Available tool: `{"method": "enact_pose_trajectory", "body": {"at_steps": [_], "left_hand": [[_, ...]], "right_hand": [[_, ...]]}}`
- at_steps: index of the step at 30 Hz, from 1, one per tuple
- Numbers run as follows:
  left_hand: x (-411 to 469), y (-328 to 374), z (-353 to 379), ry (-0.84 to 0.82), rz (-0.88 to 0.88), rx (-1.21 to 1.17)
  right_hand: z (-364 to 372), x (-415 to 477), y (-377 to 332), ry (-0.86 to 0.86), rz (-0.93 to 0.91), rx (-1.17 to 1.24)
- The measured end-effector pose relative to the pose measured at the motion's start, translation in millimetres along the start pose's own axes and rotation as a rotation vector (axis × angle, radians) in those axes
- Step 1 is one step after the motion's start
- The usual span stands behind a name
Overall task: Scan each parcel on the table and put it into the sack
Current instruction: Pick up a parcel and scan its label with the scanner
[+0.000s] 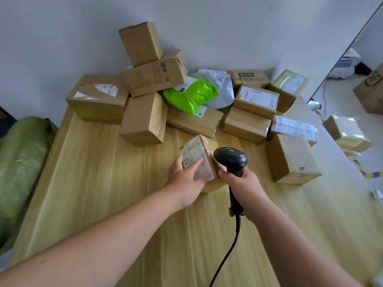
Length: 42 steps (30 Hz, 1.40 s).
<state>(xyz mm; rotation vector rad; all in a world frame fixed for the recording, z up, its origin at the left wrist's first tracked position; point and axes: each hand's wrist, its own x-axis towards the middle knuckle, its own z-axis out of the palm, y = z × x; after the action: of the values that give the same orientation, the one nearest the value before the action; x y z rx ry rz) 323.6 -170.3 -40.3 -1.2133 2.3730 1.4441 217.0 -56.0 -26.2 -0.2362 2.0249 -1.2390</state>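
A small cardboard parcel (202, 154) with a white shipping label on top sits tilted near the middle of the wooden table (103, 183). My left hand (186, 181) holds it from the near side, fingers lying across the label. My right hand (242, 187) grips the handle of a black barcode scanner (231, 158), whose head hangs just right of the parcel. A green woven sack (18, 162) lies off the table's left edge.
Several cardboard boxes are piled along the wall, with a bright green bag (190, 96) and a grey mailer (219, 90) among them. A larger box (290, 160) stands right of the scanner. The scanner cable (230, 249) trails toward me. More boxes lie on the floor at right.
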Motion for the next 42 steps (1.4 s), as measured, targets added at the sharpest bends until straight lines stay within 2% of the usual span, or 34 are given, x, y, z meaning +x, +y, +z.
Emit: {"method": "enact_pose_trajectory", "body": {"at_steps": [3, 5, 9, 12, 14, 17, 23, 28, 31, 36, 39, 42], "left_hand": [[8.6, 8.3, 8.6, -0.017, 0.029, -0.159], [14.7, 12.4, 13.5, 0.064, 0.043, -0.210], [27.2, 12.9, 18.7, 0.203, -0.111, -0.375], [36.8, 10.9, 16.6, 0.151, -0.289, -0.617], [36.9, 10.2, 13.0, 0.108, -0.321, -0.753], [28.7, 9.4, 4.0, 0.051, -0.350, -0.811], [3.2, -5.6, -41.7, 0.040, -0.441, -0.978], [-24.5, -37.1, -83.8, 0.065, -0.460, -1.024], [-42.3, -61.3, -115.3, 0.098, -0.437, -0.972], [-71.8, -95.2, -158.9, 0.191, -0.301, -0.881], [-91.3, -105.5, -190.1, 0.218, -0.189, -0.930], [-109.5, -116.5, -226.1, 0.210, -0.182, -1.020]], "right_hand": [[-6.9, 0.7, 4.0, 0.034, -0.002, 0.039], [-8.9, 3.2, 7.2, 0.054, -0.009, 0.069], [-9.9, 7.5, 16.7, 0.079, -0.006, 0.073], [-9.2, 5.5, 24.1, 0.085, 0.019, 0.089], [-6.5, 2.5, 26.1, 0.082, 0.029, 0.117], [3.0, -2.5, 21.9, 0.064, 0.027, 0.138], [34.9, -13.6, 3.3, -0.007, -0.020, 0.140], [72.3, -31.2, -24.5, -0.113, -0.074, 0.070], [98.2, -43.6, -49.1, -0.174, -0.115, 0.064], [150.7, -66.4, -82.1, -0.223, -0.176, 0.106], [177.8, -78.6, -95.7, -0.210, -0.206, 0.103], [202.9, -92.5, -107.3, -0.213, -0.218, 0.109]]}}
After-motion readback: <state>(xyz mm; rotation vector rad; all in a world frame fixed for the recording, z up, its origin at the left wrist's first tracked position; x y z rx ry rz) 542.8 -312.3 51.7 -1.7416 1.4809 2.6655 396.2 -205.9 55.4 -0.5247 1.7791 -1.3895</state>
